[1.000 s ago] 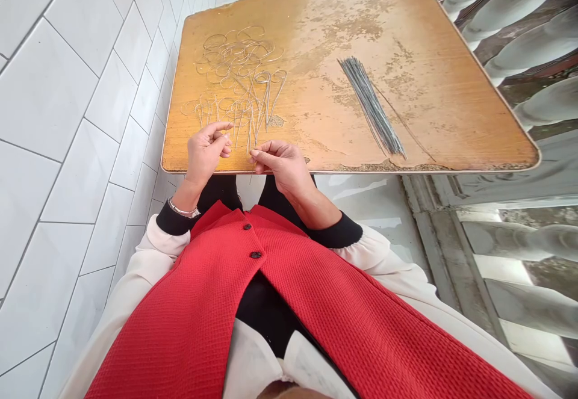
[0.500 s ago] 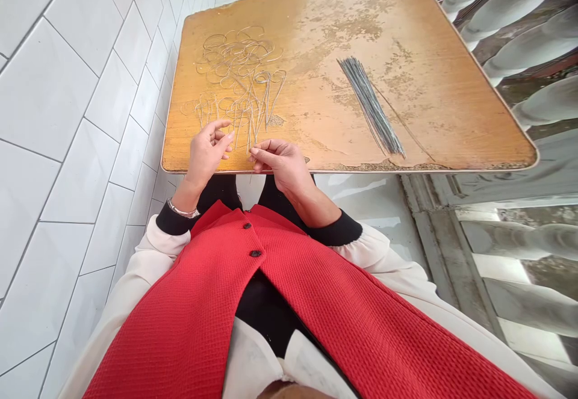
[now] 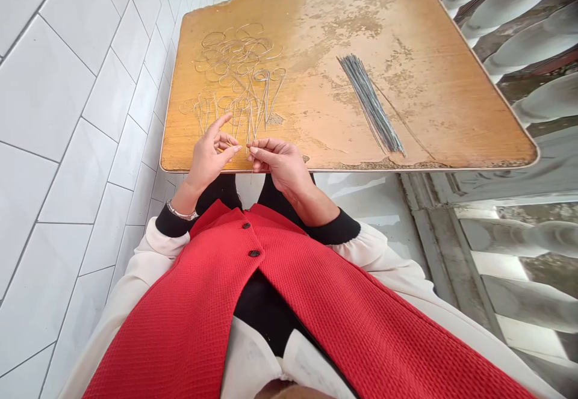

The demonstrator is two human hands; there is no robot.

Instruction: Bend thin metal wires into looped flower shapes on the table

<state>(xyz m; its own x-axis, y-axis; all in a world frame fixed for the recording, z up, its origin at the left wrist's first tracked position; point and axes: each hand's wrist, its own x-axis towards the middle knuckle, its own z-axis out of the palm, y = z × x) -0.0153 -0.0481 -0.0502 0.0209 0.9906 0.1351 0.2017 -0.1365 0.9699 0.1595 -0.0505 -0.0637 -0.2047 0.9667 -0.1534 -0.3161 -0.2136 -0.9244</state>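
My right hand (image 3: 280, 161) is closed in a pinch on a thin wire (image 3: 251, 176), whose lower end hangs below the table's front edge. Just left of it, my left hand (image 3: 210, 157) has its thumb and middle finger together at the same thin wire, with the index finger raised. How the wire runs between the fingertips is too fine to make out. Right behind both hands lie several wires with looped ends and straight stems (image 3: 266, 95). A tangle of curled wire loops (image 3: 239, 53) spreads farther back on the table.
A bundle of straight grey wires (image 3: 372, 107) lies right of centre, with one loose wire (image 3: 409, 125) beside it. The wooden table (image 3: 316, 104) has a worn, peeling top. White wall tiles (image 3: 67, 98) stand at left, a balustrade (image 3: 519, 56) at right.
My left hand has moved slightly right, nearer the right hand; its thumb and middle finger have come together and the index finger has lifted. The right hand stays nearly in place.
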